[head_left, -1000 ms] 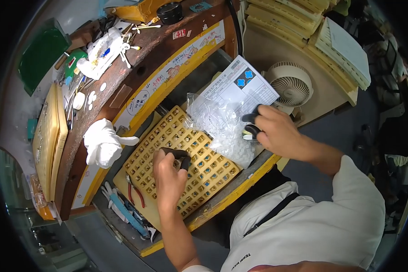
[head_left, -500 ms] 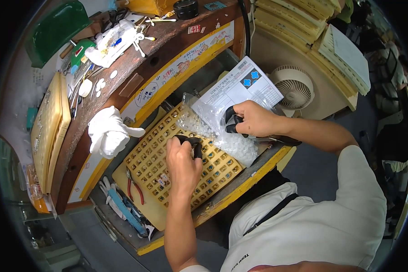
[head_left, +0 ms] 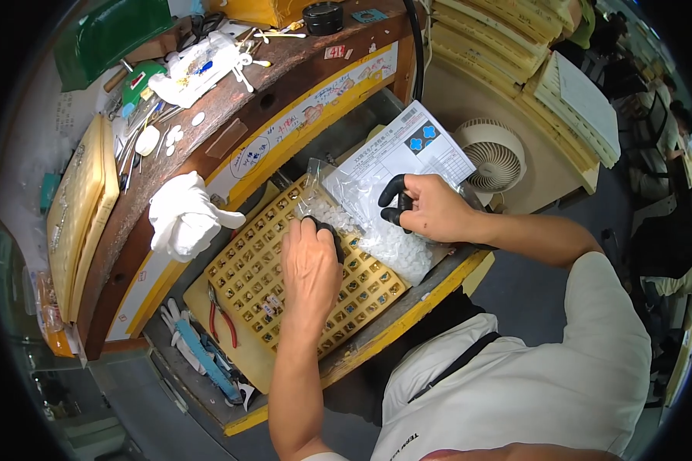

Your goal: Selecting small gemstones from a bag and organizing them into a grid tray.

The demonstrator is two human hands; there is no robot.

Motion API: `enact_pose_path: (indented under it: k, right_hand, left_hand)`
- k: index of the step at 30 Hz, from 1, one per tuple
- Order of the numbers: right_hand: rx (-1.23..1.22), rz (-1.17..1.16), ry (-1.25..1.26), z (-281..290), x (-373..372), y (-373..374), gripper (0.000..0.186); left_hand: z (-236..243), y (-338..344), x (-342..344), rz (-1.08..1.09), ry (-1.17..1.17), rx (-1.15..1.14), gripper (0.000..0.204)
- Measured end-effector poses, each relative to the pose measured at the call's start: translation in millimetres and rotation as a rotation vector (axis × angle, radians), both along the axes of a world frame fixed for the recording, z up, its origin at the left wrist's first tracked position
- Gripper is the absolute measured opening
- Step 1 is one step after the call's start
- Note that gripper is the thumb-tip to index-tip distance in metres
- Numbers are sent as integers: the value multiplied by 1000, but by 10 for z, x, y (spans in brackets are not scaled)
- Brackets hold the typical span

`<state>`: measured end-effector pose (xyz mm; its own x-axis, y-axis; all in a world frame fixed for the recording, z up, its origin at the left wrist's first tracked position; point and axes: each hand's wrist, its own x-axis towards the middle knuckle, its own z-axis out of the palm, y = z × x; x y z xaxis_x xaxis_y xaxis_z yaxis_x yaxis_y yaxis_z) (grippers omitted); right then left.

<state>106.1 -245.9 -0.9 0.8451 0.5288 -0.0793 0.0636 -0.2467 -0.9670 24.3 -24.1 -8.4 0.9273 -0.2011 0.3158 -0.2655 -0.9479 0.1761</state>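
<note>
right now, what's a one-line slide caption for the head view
Left hand over a yellow compartment tray, right hand at a clear bag of white pieces, both with black finger covers.

From the tray, passable at five o'clock over the yellow drawer edge; blocked at ten by the white glove, at two by the plastic bag.

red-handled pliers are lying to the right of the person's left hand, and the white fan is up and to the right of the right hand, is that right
Not quite: the red-handled pliers lie to the left of the left hand, as the head view shows. The white fan is indeed up and to the right of the right hand.
</note>
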Motion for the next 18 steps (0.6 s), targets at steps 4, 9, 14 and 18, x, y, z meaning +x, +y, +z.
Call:
enact_pose_path:
  k: [4, 9, 14, 18]
  right_hand:
    - [-65, -23, -147, -115, 58, 2, 13]
    - [-168, 4, -219, -81, 91, 48, 15]
    - [-328, 22, -371, -70, 129, 88, 15]
    - [-375, 95, -375, 21, 116, 169, 14]
  left_hand:
    - [48, 8, -42, 3, -32, -131, 29]
    - [4, -32, -33, -72, -61, -410, 32]
    - [-4, -52, -14, -59, -13, -468, 34]
    - [-17, -31, -29, -54, -6, -477, 34]
